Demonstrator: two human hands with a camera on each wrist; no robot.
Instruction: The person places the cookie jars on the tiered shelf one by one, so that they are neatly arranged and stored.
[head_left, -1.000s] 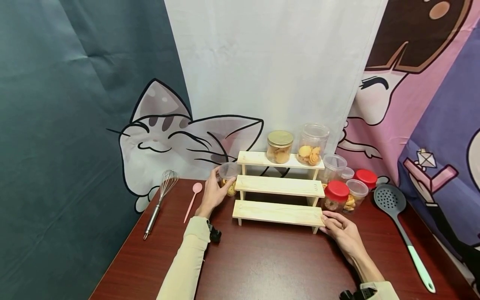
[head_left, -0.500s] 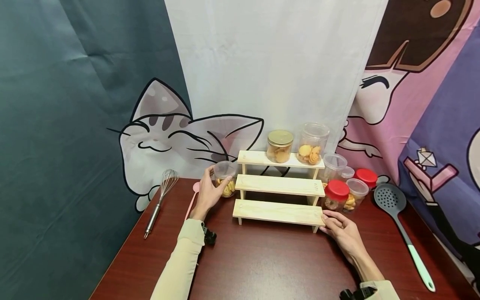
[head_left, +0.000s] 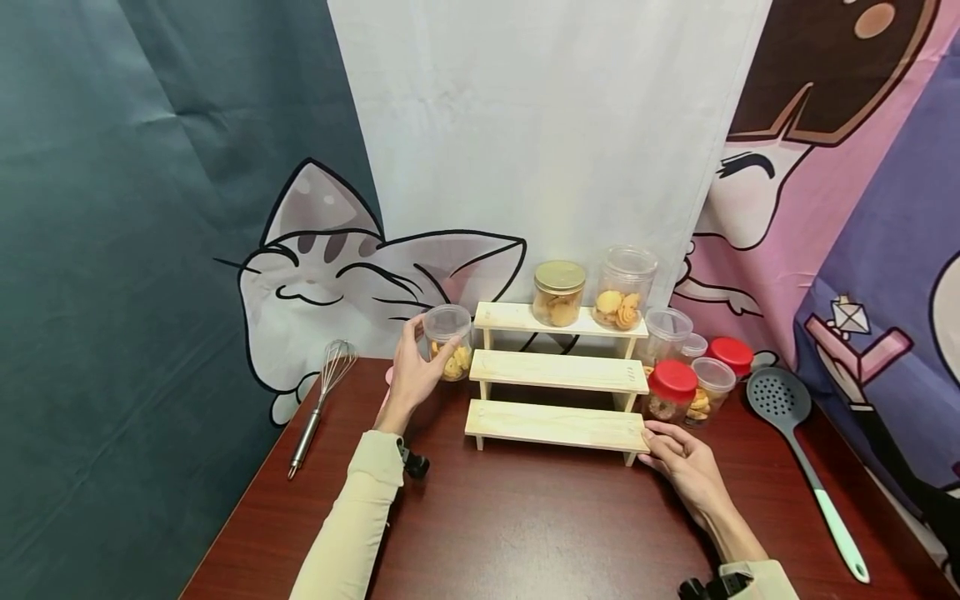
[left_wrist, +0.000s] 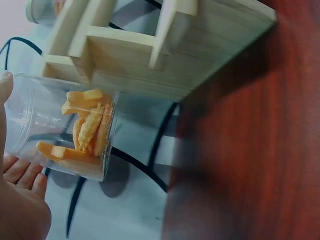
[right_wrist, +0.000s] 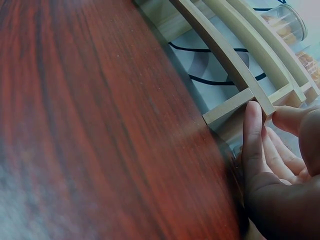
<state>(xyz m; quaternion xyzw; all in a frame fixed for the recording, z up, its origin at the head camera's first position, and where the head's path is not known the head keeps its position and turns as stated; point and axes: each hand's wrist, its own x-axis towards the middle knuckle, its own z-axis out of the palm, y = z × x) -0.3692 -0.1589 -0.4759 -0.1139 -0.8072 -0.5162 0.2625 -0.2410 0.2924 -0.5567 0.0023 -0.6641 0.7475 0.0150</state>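
My left hand (head_left: pixel 417 367) grips a clear plastic jar (head_left: pixel 448 343) with yellow cookie pieces in its lower part. In the left wrist view the jar (left_wrist: pixel 65 125) is off the table, close beside the end of the three-step wooden rack (left_wrist: pixel 135 65). With thumb and finger my right hand (head_left: pixel 686 467) pinches the right end of the lowest step of the rack (head_left: pixel 558 427); the right wrist view shows those fingertips at the board's corner. On the top step stand a gold-lidded jar (head_left: pixel 559 293) and a taller clear jar (head_left: pixel 625 287), both holding cookies.
Right of the rack cluster several jars, among them a red-lidded jar (head_left: pixel 672 390) and a clear-lidded jar (head_left: pixel 711 392). A slotted skimmer (head_left: pixel 806 450) lies at the far right. To the left are a whisk (head_left: pixel 318 417) and a pink spoon (head_left: pixel 388 377), partly behind the left hand.
My left hand has moved the jar leftward out from beside the rack, then raised it off the table. The right hand keeps its pinch on the lowest step.
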